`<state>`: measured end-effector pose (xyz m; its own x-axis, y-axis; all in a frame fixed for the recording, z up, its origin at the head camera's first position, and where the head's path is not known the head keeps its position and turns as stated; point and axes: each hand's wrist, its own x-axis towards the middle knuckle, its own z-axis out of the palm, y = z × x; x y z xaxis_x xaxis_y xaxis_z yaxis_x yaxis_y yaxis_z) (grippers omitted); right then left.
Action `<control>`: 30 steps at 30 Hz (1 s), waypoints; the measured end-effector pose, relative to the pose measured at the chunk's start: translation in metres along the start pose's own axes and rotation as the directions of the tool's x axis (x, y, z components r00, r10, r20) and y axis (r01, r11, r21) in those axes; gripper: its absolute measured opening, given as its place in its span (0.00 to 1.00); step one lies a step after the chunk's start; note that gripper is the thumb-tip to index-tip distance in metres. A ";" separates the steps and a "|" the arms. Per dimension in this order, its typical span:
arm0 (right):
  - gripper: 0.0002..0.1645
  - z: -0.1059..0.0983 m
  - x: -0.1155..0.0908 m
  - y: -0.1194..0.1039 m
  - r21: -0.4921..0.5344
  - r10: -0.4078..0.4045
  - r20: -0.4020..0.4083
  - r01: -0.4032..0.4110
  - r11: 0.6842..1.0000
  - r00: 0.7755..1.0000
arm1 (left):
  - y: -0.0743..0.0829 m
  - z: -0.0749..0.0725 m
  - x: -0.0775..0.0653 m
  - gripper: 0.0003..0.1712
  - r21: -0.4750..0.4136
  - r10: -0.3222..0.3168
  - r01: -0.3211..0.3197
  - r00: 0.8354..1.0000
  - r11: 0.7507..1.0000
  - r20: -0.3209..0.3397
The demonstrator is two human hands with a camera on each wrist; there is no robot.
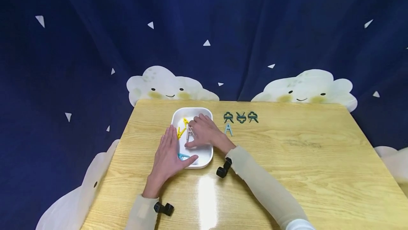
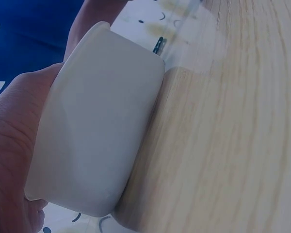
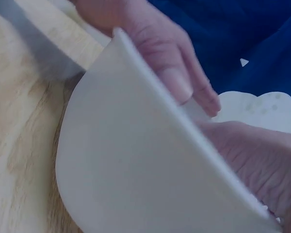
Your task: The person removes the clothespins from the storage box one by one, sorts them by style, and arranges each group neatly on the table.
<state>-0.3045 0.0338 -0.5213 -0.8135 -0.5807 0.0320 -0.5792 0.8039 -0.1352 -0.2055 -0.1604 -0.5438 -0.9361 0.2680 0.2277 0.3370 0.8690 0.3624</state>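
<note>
A white tray (image 1: 208, 157) holds yellow clips (image 1: 181, 132), a greyish-pink clip (image 1: 190, 135) and a light-blue clip (image 1: 182, 156). My left hand (image 1: 169, 155) lies along its left rim, fingers straight, with the thumb stretched over the near-left corner. My right hand (image 1: 204, 130) reaches inside from the right. Its thumb and fingertips are spread apart around the greyish-pink clip; whether they touch it is unclear. The tray's outer walls fill much of both wrist views and hide the clips there.
Right of the tray, three dark-green clips (image 1: 241, 117) lie in a row at the back of the wooden table (image 1: 302, 166). A light-blue clip (image 1: 228, 129) lies just in front of the leftmost one. Behind the table hangs a dark-blue curtain (image 1: 223, 17) with clouds.
</note>
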 end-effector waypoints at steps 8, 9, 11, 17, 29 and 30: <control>0.50 -0.024 -0.019 0.008 0.087 0.029 -0.073 -0.022 0.996 0.997 | 0.000 0.000 0.000 0.79 0.008 0.001 -0.001 1.000 1.000 0.008; 0.49 -0.027 -0.021 0.011 0.092 0.032 -0.081 -0.025 0.995 0.996 | 0.000 0.000 0.000 0.79 0.008 0.001 -0.001 1.000 1.000 0.010; 0.49 -0.034 -0.026 0.017 0.102 0.042 -0.093 -0.032 0.994 0.995 | 0.000 0.000 0.000 0.78 0.006 0.001 -0.001 1.000 1.000 0.013; 0.49 -0.048 -0.039 0.037 0.101 0.062 -0.108 -0.051 0.994 0.992 | -0.001 0.000 0.000 0.79 0.008 -0.003 0.003 1.000 1.000 0.021; 0.52 -0.056 -0.067 0.066 0.137 0.128 -0.136 -0.110 0.984 0.982 | -0.001 0.001 0.001 0.79 -0.002 -0.003 0.003 1.000 1.000 -0.001; 0.52 -0.056 -0.069 0.069 0.141 0.131 -0.138 -0.112 0.984 0.982 | -0.001 0.002 0.001 0.79 -0.003 -0.007 0.007 1.000 1.000 0.001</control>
<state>-0.2913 0.1370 -0.4773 -0.8820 -0.4468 0.1498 -0.4712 0.8375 -0.2765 -0.2068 -0.1603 -0.5454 -0.9385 0.2624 0.2245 0.3309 0.8695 0.3666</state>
